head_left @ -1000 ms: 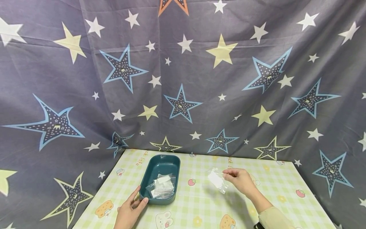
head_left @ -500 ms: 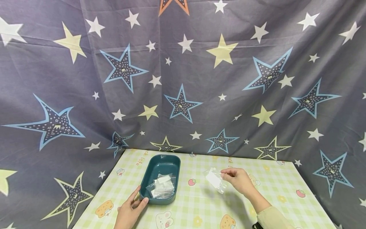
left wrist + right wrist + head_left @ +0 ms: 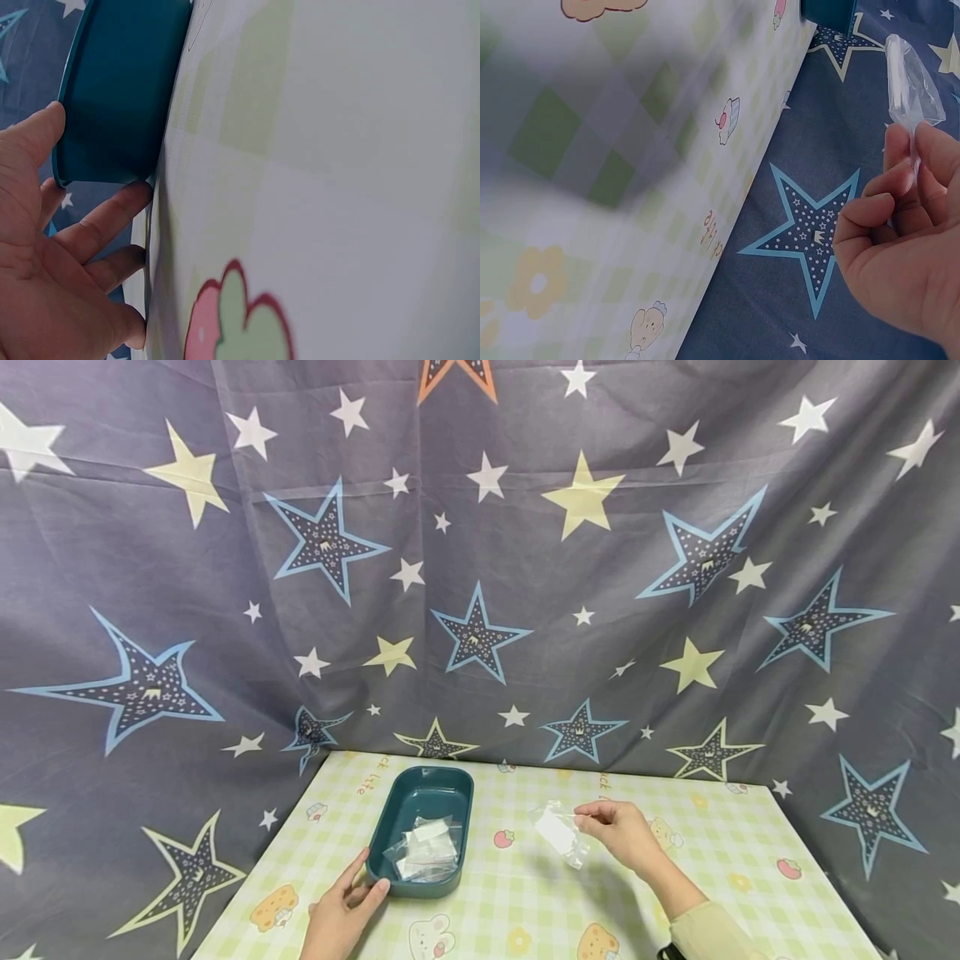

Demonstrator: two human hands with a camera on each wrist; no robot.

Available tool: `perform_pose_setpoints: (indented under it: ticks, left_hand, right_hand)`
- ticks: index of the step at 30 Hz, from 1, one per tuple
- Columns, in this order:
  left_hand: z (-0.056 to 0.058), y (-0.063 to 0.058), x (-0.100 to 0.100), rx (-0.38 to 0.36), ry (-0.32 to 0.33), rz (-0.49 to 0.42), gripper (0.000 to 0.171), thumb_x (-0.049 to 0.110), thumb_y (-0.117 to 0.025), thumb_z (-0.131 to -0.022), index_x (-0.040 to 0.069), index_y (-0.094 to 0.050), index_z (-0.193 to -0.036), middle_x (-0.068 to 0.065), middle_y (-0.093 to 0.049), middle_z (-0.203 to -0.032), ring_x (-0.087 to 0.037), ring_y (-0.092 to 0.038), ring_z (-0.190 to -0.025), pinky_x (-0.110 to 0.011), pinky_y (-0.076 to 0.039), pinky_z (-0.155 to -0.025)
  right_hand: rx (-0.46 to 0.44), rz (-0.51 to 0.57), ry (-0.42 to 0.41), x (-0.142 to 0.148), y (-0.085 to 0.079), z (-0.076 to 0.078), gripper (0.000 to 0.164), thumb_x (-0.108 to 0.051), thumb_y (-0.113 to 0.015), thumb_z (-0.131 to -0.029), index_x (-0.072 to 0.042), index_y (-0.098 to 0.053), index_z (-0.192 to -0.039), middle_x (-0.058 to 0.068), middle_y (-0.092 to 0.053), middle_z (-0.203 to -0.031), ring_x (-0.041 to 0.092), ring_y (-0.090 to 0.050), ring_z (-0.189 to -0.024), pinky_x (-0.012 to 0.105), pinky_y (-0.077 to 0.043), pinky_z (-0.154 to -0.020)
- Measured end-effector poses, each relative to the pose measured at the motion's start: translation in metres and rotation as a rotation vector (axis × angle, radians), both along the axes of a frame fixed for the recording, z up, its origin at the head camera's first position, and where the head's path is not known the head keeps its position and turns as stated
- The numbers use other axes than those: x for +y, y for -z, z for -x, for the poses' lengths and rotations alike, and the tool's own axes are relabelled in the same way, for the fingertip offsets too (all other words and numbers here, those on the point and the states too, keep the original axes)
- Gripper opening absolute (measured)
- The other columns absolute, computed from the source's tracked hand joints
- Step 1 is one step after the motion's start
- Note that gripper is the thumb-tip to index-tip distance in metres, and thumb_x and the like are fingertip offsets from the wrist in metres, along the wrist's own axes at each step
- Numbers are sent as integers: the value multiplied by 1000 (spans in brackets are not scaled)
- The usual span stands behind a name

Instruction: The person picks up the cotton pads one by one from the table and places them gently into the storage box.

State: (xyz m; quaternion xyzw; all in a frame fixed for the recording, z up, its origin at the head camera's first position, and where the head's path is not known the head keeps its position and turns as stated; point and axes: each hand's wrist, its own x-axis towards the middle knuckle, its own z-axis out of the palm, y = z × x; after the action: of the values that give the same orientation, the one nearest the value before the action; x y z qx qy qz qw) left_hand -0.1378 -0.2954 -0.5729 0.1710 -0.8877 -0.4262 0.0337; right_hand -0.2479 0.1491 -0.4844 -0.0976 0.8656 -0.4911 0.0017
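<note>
My right hand [image 3: 621,835] pinches the edge of a small clear plastic bag [image 3: 558,833] with a flat white piece inside, raised above the table. In the right wrist view the bag [image 3: 913,79] sticks out beyond the thumb and forefinger, the other fingers curled in. A dark teal rectangular container [image 3: 420,888] stands to the left. At its near left corner my left hand [image 3: 341,912] holds it, thumb on the near side and forefinger along the left side. Inside the container lie several similar clear bags [image 3: 429,852] with white contents, overlapping in its near half.
A pale green checked cloth [image 3: 517,893] with cartoon prints covers the table. Behind and at the sides hangs a dark grey curtain [image 3: 525,668] with stars, reaching the table's back edge. The container stands near the left side of the table.
My right hand has moved slightly left with the plastic bag, toward the container. My left hand and the container have stayed where they were.
</note>
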Motion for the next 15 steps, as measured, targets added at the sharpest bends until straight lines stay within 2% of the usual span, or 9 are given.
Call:
perform_pose_setpoints:
  ticks: [7, 15]
  left_hand:
    - [0, 1, -1, 3, -1, -7, 87, 70, -68, -95, 25, -45, -165, -20, -80, -120, -45, -71, -125, -91, -14, -111]
    - [0, -1, 0, 3, 3, -19, 86, 69, -67, -96, 26, -44, -166, -20, -79, -122, -47, -67, -130, -93, -11, -111]
  right_hand:
    - [8, -1, 9, -5, -1, -1, 17, -17, -77, -99, -5, -83, -110, 4, -81, -98, 7, -69, -87, 19, -56, -74]
    - [12, 11, -12, -10, -1, 0, 15, -17, -78, -99, -7, -84, -109, 4, -80, -99, 5, -68, -81, 20, -56, -72]
